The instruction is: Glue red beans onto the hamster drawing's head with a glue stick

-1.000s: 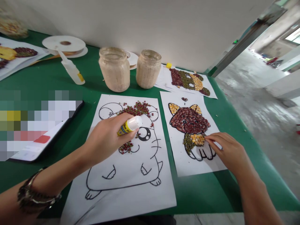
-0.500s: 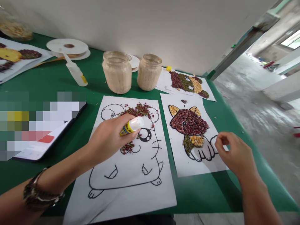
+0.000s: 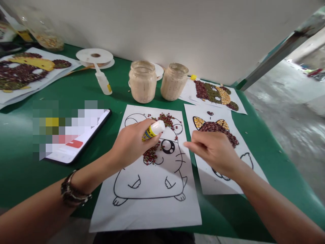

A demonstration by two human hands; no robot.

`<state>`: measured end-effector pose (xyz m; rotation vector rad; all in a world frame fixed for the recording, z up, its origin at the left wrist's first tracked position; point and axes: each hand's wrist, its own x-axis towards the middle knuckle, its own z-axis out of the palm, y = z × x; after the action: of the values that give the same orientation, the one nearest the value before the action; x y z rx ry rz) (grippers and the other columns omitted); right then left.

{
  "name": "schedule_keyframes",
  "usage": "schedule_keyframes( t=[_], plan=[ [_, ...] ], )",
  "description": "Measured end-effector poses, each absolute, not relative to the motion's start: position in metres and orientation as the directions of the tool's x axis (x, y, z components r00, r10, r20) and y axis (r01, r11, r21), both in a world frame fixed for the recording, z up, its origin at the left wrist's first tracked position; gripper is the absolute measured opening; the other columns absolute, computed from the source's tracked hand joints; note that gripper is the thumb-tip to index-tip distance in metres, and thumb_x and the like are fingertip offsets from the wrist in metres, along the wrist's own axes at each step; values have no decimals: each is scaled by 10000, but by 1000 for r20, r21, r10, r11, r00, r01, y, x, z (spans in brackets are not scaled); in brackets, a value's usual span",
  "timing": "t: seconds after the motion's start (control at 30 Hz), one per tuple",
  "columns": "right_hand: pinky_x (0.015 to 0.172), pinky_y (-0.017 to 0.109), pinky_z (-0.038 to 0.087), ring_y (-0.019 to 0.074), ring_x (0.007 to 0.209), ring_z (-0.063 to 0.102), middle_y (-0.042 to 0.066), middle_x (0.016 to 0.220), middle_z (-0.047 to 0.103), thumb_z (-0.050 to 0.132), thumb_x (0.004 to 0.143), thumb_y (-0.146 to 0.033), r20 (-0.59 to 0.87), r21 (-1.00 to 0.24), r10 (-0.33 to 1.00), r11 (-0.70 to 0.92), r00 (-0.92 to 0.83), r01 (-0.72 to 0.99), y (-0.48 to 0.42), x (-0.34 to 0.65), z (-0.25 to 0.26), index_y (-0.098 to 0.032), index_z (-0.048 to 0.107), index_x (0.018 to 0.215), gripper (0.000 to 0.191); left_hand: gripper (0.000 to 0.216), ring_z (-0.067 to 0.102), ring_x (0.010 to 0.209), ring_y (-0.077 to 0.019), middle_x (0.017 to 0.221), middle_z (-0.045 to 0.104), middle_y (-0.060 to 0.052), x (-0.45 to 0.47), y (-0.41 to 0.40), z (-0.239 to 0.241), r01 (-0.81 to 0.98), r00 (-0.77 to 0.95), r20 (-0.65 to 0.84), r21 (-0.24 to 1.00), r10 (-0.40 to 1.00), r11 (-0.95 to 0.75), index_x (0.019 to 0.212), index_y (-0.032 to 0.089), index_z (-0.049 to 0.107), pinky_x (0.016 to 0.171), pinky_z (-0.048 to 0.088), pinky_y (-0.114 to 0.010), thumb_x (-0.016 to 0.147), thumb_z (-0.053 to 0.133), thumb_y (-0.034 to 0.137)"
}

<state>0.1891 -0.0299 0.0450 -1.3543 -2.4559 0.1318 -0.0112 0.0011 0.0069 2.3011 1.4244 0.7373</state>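
Note:
My left hand (image 3: 132,144) is closed around a small glue bottle (image 3: 153,130) with a yellow label, tip down over the hamster outline sheet (image 3: 149,189). Red and green beans (image 3: 166,119) cover the hamster's head and cheek. My right hand (image 3: 213,150) hovers at the gap between this sheet and the cat sheet (image 3: 223,176), fingers pinched together; whatever they hold is too small to make out. Beans and corn (image 3: 215,127) fill the cat picture's head.
Two glass jars (image 3: 143,81) (image 3: 174,81) stand behind the sheets. A phone (image 3: 76,142) lies to the left on the green table (image 3: 25,169). Another glue bottle (image 3: 103,81), tape rolls (image 3: 94,56) and finished bean pictures (image 3: 214,92) (image 3: 25,69) lie further back. The table's right edge borders a concrete floor.
My right hand has left the cat picture's lower body and moved left toward the hamster sheet, fingers now pinched. The view has shifted left. My left hand keeps the glue bottle.

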Motion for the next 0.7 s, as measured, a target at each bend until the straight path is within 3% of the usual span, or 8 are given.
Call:
schedule_keyframes(
  t=[0.1, 0.2, 0.3, 0.5, 0.7],
  plan=[
    [489, 198, 339, 88, 560, 493, -10, 629, 545, 449, 817, -281, 155, -246, 782, 622, -604, 743, -18, 173, 29, -175, 521, 685, 184, 232, 514, 579, -108, 687, 591, 4, -12, 3, 6, 702, 367, 276, 545, 888, -459, 881, 168, 540, 518, 369, -209, 774, 431, 343],
    [560, 218, 379, 113, 701, 547, 19, 825, 594, 421, 821, -175, 63, -271, 748, 649, -660, 710, -12, 165, 16, -196, 586, 842, 167, 228, 521, 600, -113, 709, 599, -3, -13, 4, 6, 696, 366, 281, 549, 887, -462, 889, 166, 538, 520, 369, -213, 771, 438, 333],
    [557, 219, 386, 113, 688, 556, 22, 826, 597, 431, 812, -159, 12, -268, 750, 640, -661, 720, -10, 162, 9, -200, 614, 830, 189, 222, 520, 597, -113, 701, 598, 1, -14, 3, 7, 695, 369, 271, 555, 889, -457, 896, 162, 540, 511, 364, -213, 768, 444, 315],
    [534, 231, 385, 120, 647, 553, 39, 824, 603, 432, 810, -171, -51, -125, 733, 669, -678, 733, -7, 159, 6, -170, 625, 789, 194, 221, 518, 585, -111, 691, 596, 11, -14, 3, 8, 703, 390, 250, 540, 886, -462, 903, 167, 544, 495, 351, -210, 761, 451, 309],
    [561, 240, 400, 125, 671, 548, 47, 820, 601, 419, 810, -166, -13, -157, 737, 666, -676, 729, -6, 160, 6, -158, 610, 786, 192, 222, 520, 582, -110, 692, 594, 13, -13, 3, 7, 702, 405, 237, 538, 883, -467, 897, 173, 547, 495, 350, -207, 762, 451, 321]
  ],
)
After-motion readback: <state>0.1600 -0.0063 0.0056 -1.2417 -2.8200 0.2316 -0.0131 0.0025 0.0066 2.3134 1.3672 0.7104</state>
